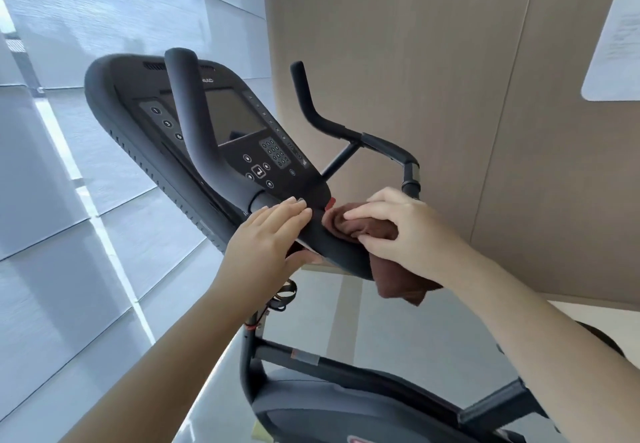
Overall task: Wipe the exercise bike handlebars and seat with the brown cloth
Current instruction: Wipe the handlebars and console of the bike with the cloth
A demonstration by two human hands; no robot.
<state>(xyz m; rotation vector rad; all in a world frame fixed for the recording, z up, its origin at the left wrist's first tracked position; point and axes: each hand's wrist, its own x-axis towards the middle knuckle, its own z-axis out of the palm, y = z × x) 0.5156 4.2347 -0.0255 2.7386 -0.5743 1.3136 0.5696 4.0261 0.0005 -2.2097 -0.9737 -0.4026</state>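
the right hand (398,228) is curled closed around a bunched brown cloth (372,228), pressing it onto the black padded middle section of the exercise bike handlebars (332,245), with the thumb under the wad and the index finger stretched across its top. a loose corner of the same cloth hangs down below the bar, under the right wrist. the left hand (273,238) lies flat and open on the bar just beside the cloth, fingers straight and together, thumb hooked beneath the bar's near edge; it grips nothing else. a small gap of bare black padding separates the two hands. from under the left hand the left curved black handlebar horn (194,124) rises up and away, crossing in front of the dark grey oval console with a blank screen and keypad (235,120). the right horn (311,106) stands further back, linked to the centre by a bent tube with a silver sensor band (411,170) just above the right hand. a small red tab (330,203) shows at the console's lower tip, touching the cloth's upper edge. below, the black frame post (249,349) drops to a grey housing (329,415). the bike's seat is out of view. pale window blinds (69,200) fill the left side, a beige panelled wall (450,61) the right, with a white notice sheet (613,37) fixed on it.
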